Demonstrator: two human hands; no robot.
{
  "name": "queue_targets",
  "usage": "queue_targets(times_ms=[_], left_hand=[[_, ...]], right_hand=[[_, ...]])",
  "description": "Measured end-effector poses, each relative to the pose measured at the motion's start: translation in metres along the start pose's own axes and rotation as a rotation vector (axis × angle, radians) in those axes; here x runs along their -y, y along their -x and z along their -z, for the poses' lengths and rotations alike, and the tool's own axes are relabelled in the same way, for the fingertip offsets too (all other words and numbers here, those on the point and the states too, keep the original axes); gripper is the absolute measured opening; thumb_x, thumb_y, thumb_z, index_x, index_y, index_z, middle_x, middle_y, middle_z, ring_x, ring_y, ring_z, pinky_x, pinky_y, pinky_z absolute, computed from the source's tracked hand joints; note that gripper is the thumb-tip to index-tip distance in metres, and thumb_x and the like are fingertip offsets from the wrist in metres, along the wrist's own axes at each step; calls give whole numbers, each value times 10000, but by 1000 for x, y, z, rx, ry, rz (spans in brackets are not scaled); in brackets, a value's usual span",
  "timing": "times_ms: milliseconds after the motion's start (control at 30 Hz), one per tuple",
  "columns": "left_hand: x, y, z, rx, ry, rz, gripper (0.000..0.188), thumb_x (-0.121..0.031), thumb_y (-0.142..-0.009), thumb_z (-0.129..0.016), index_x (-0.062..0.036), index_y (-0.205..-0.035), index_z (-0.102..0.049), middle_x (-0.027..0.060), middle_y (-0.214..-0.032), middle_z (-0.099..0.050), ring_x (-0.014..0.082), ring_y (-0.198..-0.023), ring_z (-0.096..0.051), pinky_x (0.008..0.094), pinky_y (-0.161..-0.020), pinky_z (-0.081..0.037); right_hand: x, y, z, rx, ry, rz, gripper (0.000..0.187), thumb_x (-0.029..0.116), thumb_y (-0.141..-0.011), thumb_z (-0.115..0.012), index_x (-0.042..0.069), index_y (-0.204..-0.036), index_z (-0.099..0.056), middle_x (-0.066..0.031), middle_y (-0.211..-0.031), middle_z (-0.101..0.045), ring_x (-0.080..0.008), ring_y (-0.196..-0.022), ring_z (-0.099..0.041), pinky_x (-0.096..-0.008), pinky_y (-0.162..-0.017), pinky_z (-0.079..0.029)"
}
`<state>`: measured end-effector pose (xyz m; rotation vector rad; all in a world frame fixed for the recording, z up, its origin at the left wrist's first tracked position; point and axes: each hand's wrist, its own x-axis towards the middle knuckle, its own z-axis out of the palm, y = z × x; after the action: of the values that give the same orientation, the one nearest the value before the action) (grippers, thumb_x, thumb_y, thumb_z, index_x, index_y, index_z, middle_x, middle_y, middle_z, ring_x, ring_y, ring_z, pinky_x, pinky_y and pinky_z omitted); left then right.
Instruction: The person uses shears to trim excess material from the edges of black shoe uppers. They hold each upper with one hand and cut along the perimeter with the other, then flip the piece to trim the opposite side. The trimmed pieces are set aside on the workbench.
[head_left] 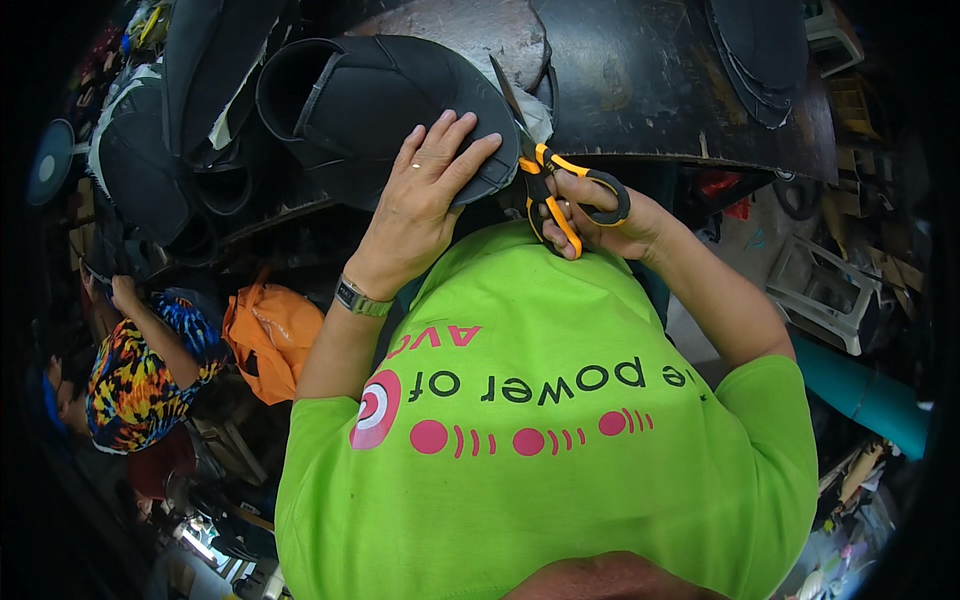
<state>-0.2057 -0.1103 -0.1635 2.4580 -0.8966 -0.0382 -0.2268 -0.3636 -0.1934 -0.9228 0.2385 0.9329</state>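
A black, soft-looking shoe (370, 95) lies on its side at the near edge of the dark table, its round opening to the left and a broad curved edge to the right. My left hand (435, 165) grips it there, fingers spread over the top and the thumb hidden, seemingly under the edge. In my right hand (600, 215) are scissors (548, 158) with yellow and black handles. Their blades point up and away along the shoe's right edge; one long blade shows plainly, and whether they touch the material I cannot tell.
More black shoes (140, 165) with ragged pale edges crowd the table's left. Flat black pieces (762, 60) rest at the far right of the table (640, 90). A co-worker (150, 370) sits at lower left near an orange cloth (270, 340). A pale plastic stool (825, 290) stands right.
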Motion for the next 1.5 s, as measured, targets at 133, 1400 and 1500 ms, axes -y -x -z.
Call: queue_targets(times_ms=[133,1400,1500], left_hand=[[-1,0,-4,1,-60,-17,705,116,-798,-567,-165,-1442,-512,130,-1535,-421,316,-1448,-357,478,-1205,-240],[5,16,7,46,115,-9,575,43,-871,-575,-117,-1421,-526,138,-1504,-460,321,-1453,-353,479,-1214,-232],[-1,13,17,57,71,-38,527,-110,-823,-730,-95,-1336,-606,144,-1437,-530,321,-1384,-452,448,-1172,-324]], right_hand=[[1,5,-6,-28,-15,11,513,534,-856,-737,62,-974,-574,-48,-648,-591,-88,-473,-554,-183,-446,-457],[12,-8,-8,-28,14,-13,484,462,-834,-782,21,-935,-610,-60,-647,-602,-107,-471,-578,-213,-416,-480],[10,-8,-10,-112,78,-12,481,438,-822,-799,22,-941,-589,-43,-612,-583,-75,-430,-543,-182,-410,-460]])
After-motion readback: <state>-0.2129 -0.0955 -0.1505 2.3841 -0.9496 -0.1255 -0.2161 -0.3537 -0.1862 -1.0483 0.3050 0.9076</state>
